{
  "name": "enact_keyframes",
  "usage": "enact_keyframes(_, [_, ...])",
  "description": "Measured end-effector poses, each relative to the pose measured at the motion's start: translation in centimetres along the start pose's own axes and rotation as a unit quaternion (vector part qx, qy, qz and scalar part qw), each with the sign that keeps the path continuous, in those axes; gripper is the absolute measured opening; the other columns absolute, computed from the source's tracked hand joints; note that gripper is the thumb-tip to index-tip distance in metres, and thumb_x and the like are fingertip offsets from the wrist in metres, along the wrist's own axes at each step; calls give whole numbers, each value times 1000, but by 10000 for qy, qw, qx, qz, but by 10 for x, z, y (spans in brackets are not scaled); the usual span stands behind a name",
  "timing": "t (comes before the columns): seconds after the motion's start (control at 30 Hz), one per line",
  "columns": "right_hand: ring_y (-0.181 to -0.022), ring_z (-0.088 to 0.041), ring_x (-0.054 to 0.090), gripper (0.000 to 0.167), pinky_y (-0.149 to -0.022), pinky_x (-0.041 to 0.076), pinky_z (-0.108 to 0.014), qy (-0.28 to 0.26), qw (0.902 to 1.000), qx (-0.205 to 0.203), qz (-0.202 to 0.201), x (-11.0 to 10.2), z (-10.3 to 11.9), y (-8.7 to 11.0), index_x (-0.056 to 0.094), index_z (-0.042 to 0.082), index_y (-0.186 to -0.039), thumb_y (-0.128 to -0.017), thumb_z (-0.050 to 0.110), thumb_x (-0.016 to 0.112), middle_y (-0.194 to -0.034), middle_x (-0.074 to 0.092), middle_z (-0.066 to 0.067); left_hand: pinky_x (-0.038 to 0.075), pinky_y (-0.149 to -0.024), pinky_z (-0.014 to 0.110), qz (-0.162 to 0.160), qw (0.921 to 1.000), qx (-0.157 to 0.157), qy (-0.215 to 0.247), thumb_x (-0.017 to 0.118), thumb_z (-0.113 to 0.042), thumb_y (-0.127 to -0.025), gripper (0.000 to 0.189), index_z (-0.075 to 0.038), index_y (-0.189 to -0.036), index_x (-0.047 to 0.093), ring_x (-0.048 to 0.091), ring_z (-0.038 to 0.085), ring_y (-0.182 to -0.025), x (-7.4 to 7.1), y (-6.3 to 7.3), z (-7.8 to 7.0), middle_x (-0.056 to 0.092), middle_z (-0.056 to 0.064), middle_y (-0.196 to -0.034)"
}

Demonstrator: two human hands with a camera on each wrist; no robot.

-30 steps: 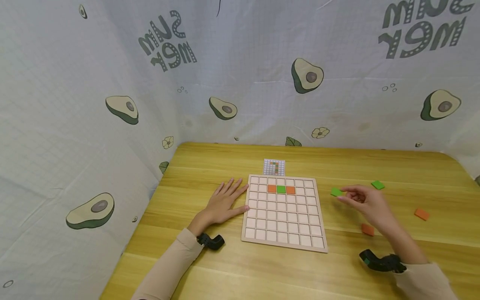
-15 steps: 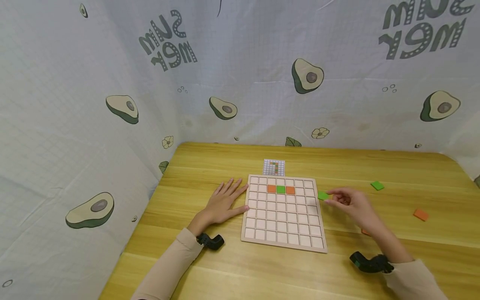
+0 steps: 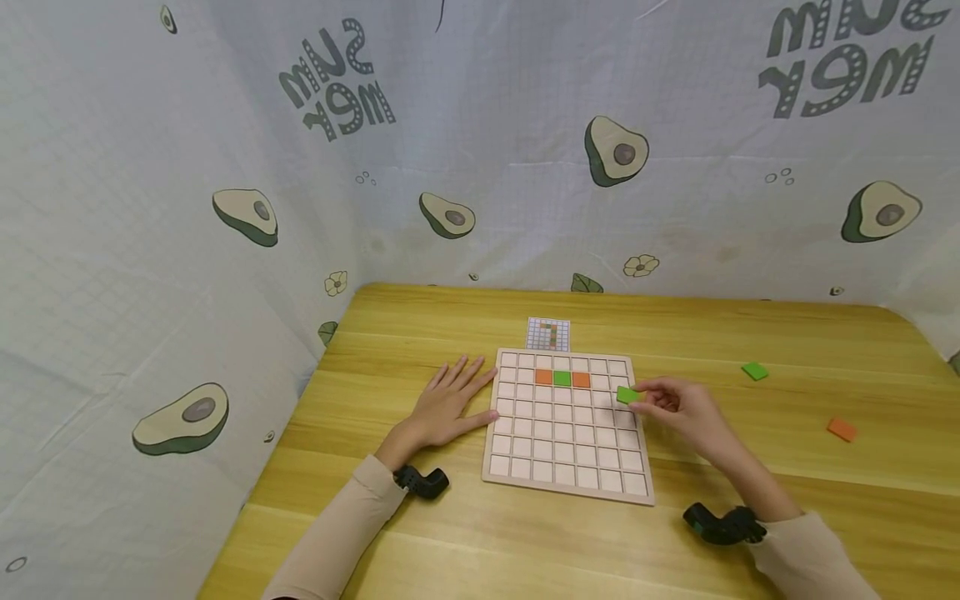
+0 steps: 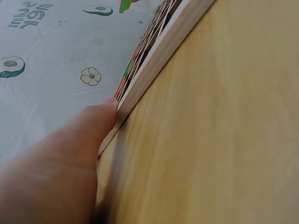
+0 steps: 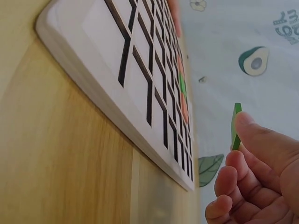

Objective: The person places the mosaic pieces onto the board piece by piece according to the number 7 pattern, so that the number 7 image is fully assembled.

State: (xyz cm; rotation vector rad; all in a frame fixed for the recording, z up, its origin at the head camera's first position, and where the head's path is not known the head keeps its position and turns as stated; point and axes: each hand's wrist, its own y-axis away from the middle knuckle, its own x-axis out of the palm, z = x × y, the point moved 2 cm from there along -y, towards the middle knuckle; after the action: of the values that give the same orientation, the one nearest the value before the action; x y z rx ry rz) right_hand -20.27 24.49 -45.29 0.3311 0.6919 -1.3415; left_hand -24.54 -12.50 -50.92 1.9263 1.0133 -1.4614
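Observation:
Between thumb and fingers my right hand [image 3: 678, 408] pinches a green square tile [image 3: 627, 396], held over the right edge of the wooden grid board [image 3: 555, 450]. In the right wrist view that green tile [image 5: 236, 127] shows edge-on. Two orange tiles, one of them the left orange tile [image 3: 543, 377], sit in the board's second row with a green tile [image 3: 562, 379] between them. My left hand [image 3: 442, 408] lies flat with spread fingers, thumb and fingertips at the board's left edge. The left wrist view has the thumb [image 4: 93, 126] against the board's side.
A small printed pattern card [image 3: 548, 334] lies just behind the board. On the table [image 3: 750, 325] to the right are a loose green tile [image 3: 755, 371] and a loose orange tile [image 3: 842, 430]. A patterned curtain [image 3: 517, 167] hangs along the table's back and left.
My right hand has carried the green tile leftward, from the table beside the board to over its right edge. The nearer loose orange tile is now hidden behind my right arm. The left hand stays put.

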Motion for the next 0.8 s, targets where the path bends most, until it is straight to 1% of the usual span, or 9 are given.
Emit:
enact_keyframes(0.2, [-66, -12, 51, 26, -53, 44, -21, -38, 9998, 84, 164, 8, 3, -5, 68, -10, -108, -88, 5, 76, -77, 57, -6, -3, -121, 47, 23, 10000, -19, 0, 37, -65, -100, 75, -27, -162, 15, -1, 26, -152, 0, 0, 1, 8, 2, -167])
enact_keyframes(0.43, [-65, -11, 51, 25, -53, 45, -21, -74, 9996, -131, 247, 17, 5, -10, 69, -9, -106, -87, 6, 77, -76, 58, -4, -3, -121, 48, -12, 10000, -2, 16, 37, -65, -100, 76, -27, -162, 16, 0, 26, -152, 1, 0, 0, 9, 3, -167])
enact_keyframes(0.57, [-65, -11, 51, 25, -54, 46, -21, -121, 9994, -135, 294, 19, 6, -13, 69, -9, -106, -87, 5, 77, -76, 58, -3, -2, -121, 49, -41, 10000, 14, -7, 37, -65, -100, 76, -26, -162, 17, 0, 26, -153, 1, -1, 1, 9, 3, -167])
enact_keyframes(0.8, [-66, -12, 50, 27, -55, 44, -21, -73, 9991, -151, 399, 24, 9, -20, 69, -8, -107, -87, 8, 77, -76, 57, -3, -4, -121, 48, 0, 10000, -13, 1, 37, -65, -100, 75, -27, -162, 15, -1, 25, -153, 1, -1, 2, 8, 2, -167])
